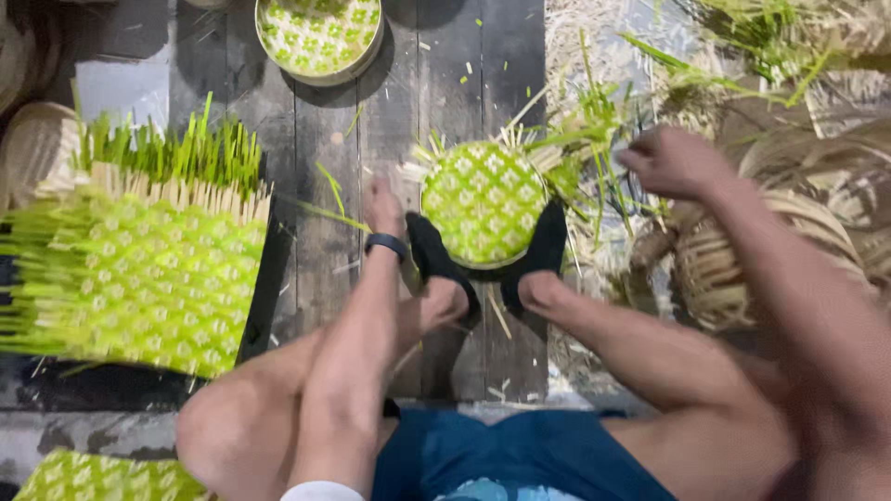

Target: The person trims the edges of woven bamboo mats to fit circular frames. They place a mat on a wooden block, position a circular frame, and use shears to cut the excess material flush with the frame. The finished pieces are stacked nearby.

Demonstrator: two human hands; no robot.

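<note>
Left hand grip unclear beside flat face-up round woven lid, right hand curled

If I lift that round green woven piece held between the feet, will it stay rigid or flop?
The round woven piece probably holds its shape fairly well: the weave looks tight. Its loose strip ends would likely bend and snag. Being thin strips, it is probably light. Both feet press its lower edge, so it may resist lifting.

Round woven piece on plank floor, wedged between both feet. Big woven mat off left, finished lid behind, basket right, strips just beside round piece.
</note>
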